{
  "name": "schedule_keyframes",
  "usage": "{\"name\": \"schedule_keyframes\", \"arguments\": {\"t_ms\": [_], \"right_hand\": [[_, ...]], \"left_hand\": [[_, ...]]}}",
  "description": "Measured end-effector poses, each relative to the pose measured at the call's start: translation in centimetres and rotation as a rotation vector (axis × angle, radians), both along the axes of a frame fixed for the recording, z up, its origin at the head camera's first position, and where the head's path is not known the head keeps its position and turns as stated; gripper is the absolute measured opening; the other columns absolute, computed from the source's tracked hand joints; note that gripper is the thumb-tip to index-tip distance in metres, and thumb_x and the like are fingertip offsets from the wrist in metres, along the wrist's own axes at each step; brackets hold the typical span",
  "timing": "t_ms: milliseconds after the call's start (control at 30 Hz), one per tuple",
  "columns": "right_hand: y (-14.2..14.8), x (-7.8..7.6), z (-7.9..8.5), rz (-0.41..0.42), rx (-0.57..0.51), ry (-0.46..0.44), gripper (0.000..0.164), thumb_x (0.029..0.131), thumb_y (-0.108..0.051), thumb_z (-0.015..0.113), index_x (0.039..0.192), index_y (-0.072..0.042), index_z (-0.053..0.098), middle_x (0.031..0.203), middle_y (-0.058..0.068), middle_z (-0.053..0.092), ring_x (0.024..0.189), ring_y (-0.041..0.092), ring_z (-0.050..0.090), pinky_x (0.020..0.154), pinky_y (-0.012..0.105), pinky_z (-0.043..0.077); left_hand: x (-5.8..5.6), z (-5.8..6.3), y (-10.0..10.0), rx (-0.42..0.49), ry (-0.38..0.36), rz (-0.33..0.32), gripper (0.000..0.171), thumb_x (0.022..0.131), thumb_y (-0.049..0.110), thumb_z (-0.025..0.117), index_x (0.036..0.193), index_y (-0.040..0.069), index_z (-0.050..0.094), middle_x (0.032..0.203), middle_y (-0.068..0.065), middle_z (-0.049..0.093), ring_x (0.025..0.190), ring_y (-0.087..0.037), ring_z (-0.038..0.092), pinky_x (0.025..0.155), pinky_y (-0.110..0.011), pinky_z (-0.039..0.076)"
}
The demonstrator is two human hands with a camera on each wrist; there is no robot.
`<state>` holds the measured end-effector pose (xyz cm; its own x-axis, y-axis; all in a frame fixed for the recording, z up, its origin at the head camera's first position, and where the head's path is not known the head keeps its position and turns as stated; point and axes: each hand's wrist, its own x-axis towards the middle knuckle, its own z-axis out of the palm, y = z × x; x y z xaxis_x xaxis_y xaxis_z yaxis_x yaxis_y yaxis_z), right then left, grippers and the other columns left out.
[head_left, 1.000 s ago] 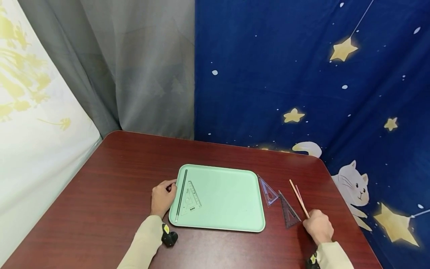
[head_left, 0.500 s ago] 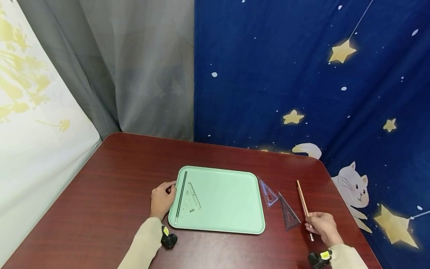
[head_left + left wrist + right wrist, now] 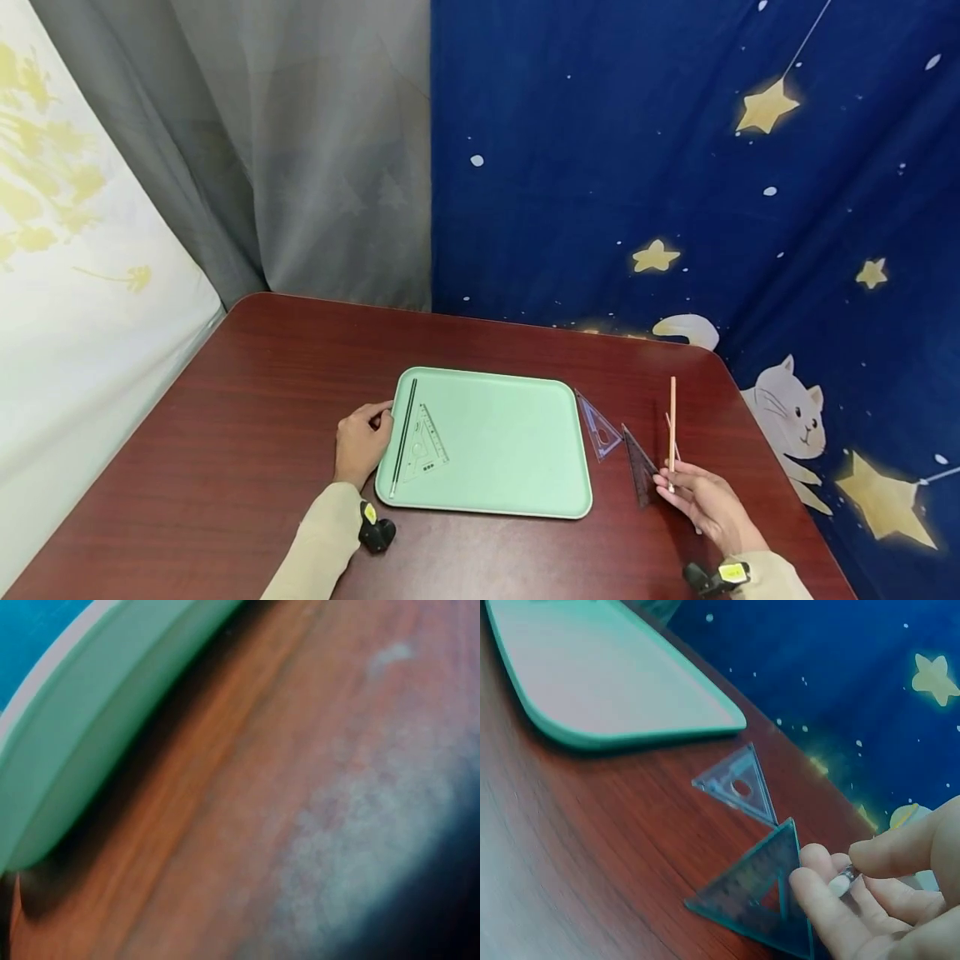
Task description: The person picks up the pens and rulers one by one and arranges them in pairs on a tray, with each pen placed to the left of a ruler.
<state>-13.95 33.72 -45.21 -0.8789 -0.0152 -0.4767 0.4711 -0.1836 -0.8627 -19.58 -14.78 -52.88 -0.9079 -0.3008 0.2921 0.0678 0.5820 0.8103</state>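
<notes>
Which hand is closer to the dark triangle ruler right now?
Right. The right hand is just beside the dark triangle ruler, contact unclear; the left hand is across the tray, at its left edge.

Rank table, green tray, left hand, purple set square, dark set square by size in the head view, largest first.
Table
Green tray
Left hand
Purple set square and dark set square: too alike to rank
</notes>
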Motion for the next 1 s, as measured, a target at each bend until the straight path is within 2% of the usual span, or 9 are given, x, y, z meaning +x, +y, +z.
{"name": "schedule_keyframes", "arguments": {"t_ms": [100,200,267,400,467,567,767,1000], "right_hand": [[-0.4,0.3,-0.2,-0.025,-0.052,0.000,0.024,0.092,0.006,0.052,0.114,-0.002,0.056,0.095,0.003,0.064,0.088,0.009,0.066,0.084,0.025,0.053],[-0.8,0.4,-0.4,-0.038,-0.084,0.008,0.024,0.092,0.007,0.050,0.112,-0.004,0.056,0.096,0.003,0.064,0.089,0.009,0.067,0.085,0.024,0.052],[-1.2,0.4,-0.6,-0.039,-0.089,0.022,0.029,0.092,0.008,0.049,0.119,-0.001,0.052,0.096,0.004,0.063,0.089,0.009,0.067,0.085,0.024,0.052],[-2.0,0.3,-0.7,-0.022,-0.052,0.036,0.051,0.093,0.008,0.043,0.141,0.008,0.025,0.096,0.002,0.064,0.090,0.007,0.066,0.086,0.022,0.051],[-2.5,0.3,-0.6,-0.021,-0.037,0.044,0.059,0.093,0.008,0.042,0.145,0.011,0.013,0.097,0.003,0.063,0.090,0.007,0.065,0.087,0.022,0.051],[-3.1,0.3,-0.5,-0.019,-0.017,0.055,0.063,0.093,0.009,0.040,0.147,0.013,0.006,0.099,0.004,0.062,0.090,0.007,0.065,0.087,0.023,0.051],[-4.4,0.2,-0.4,0.000,-0.003,0.073,0.062,0.093,0.010,0.037,0.146,0.015,0.004,0.098,0.004,0.062,0.089,0.008,0.066,0.086,0.023,0.051],[-5.4,0.2,-0.9,0.003,-0.007,0.077,0.060,0.091,0.012,0.040,0.144,0.016,0.011,0.096,0.004,0.063,0.088,0.009,0.066,0.083,0.024,0.052]], "left_hand": [[0.1,-0.1,0.1,-0.002,-0.002,-0.007,0.025,0.088,0.011,0.055,0.103,0.012,0.076,0.080,-0.005,0.069,0.057,-0.012,0.049,0.056,-0.025,0.038],[0.1,-0.2,0.2,-0.005,0.006,-0.007,0.024,0.088,0.011,0.056,0.103,0.012,0.076,0.082,-0.004,0.070,0.059,-0.013,0.051,0.057,-0.025,0.039],[0.1,-0.1,0.2,-0.008,0.016,-0.004,0.024,0.088,0.011,0.057,0.102,0.011,0.076,0.082,-0.005,0.070,0.060,-0.013,0.052,0.057,-0.025,0.040],[0.1,0.0,0.3,-0.012,0.026,0.001,0.024,0.087,0.010,0.057,0.102,0.011,0.076,0.082,-0.004,0.070,0.061,-0.013,0.053,0.058,-0.025,0.040],[0.0,0.0,0.3,-0.011,0.022,0.001,0.024,0.087,0.011,0.058,0.102,0.011,0.076,0.082,-0.004,0.070,0.061,-0.013,0.052,0.058,-0.025,0.040],[0.1,0.0,0.2,-0.007,0.015,0.000,0.024,0.087,0.011,0.058,0.102,0.011,0.076,0.081,-0.004,0.070,0.060,-0.012,0.052,0.057,-0.024,0.040],[0.1,0.1,0.1,-0.003,0.012,0.011,0.023,0.087,0.011,0.058,0.102,0.011,0.076,0.082,-0.005,0.070,0.060,-0.012,0.053,0.057,-0.024,0.040],[0.1,0.2,-0.1,0.001,-0.007,0.007,0.024,0.088,0.011,0.057,0.103,0.011,0.076,0.087,-0.005,0.071,0.064,-0.014,0.056,0.059,-0.025,0.042]]}}
